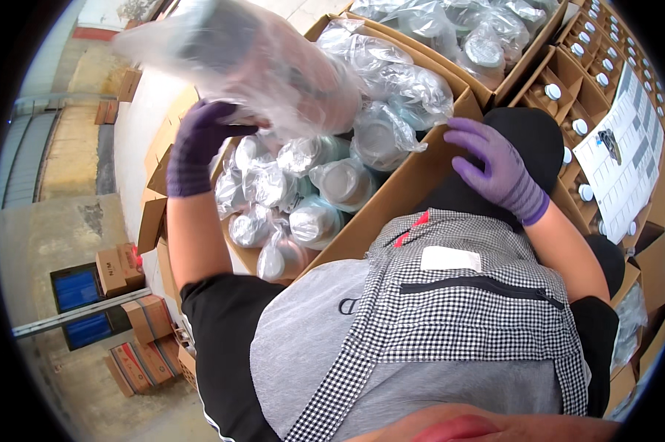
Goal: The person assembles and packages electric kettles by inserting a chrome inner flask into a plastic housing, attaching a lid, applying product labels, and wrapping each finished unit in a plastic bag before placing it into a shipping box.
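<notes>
My left hand [203,144], in a purple glove, grips a bottle-shaped item in a clear plastic bag [281,77]. It is raised above an open cardboard box [402,177], tilted and blurred by motion. Its contents look pinkish with a dark end, but the exact kind cannot be made out. Inside the box stand several plastic-wrapped bottles [314,221], packed close together with round ends up. My right hand [498,169], gloved in the same purple, has its fingers spread, with the fingertips at the box's right rim. Nothing is held in it.
Another box of wrapped items [483,48] stands behind. On the right, cartons with dividers hold several white-capped bottles [579,127], and a printed sheet [620,151] lies over them. Stacked cartons [144,365] and blue crates [78,291] are at the far left.
</notes>
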`<state>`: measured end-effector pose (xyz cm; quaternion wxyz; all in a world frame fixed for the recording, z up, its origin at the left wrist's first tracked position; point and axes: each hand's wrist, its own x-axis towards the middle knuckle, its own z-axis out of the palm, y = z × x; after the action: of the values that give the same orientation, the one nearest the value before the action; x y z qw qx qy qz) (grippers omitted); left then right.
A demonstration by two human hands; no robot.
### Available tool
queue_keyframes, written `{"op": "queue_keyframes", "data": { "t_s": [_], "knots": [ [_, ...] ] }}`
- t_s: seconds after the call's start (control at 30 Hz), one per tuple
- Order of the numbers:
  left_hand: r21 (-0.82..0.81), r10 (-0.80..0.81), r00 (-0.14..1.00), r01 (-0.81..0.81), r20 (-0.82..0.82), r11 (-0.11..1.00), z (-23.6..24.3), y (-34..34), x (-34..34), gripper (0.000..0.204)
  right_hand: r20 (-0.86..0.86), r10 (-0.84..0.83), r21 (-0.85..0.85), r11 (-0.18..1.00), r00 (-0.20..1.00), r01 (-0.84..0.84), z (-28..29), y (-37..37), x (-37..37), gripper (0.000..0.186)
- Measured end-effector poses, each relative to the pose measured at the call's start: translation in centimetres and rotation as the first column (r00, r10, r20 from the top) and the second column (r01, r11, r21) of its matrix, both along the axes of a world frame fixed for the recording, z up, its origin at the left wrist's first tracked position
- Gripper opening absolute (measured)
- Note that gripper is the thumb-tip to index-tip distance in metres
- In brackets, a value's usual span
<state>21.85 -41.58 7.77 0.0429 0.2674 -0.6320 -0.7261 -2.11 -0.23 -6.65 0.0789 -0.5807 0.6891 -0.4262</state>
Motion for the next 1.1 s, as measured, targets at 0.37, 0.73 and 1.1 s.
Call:
{"op": "queue_keyframes", "data": {
  "t_s": [0.37,0.73,1.1],
  "knots": [
    [-0.367,-0.584,0.728,0.465,-0.359,0.806,-0.9,25.9,-14.2,0.031,0.869,0.21,-0.458,0.684,0.449,0.568,8.1,10.6,-14.7,0.059],
    [-0.928,-0.954,0.297,0.362,0.029,0.084,-9.5,44.9,-30.9,0.037,-0.166,-0.719,-0.49,0.654,0.675,0.576,12.5,26.9,-2.9,0.039],
    [-0.343,-0.939,0.32,0.874,-0.128,0.345,-11.6,40.3,-28.5,0.08,0.622,-0.481,-0.293,0.588,0.618,0.754,2.9,28.9,2.5,0.119]
  ]
}}
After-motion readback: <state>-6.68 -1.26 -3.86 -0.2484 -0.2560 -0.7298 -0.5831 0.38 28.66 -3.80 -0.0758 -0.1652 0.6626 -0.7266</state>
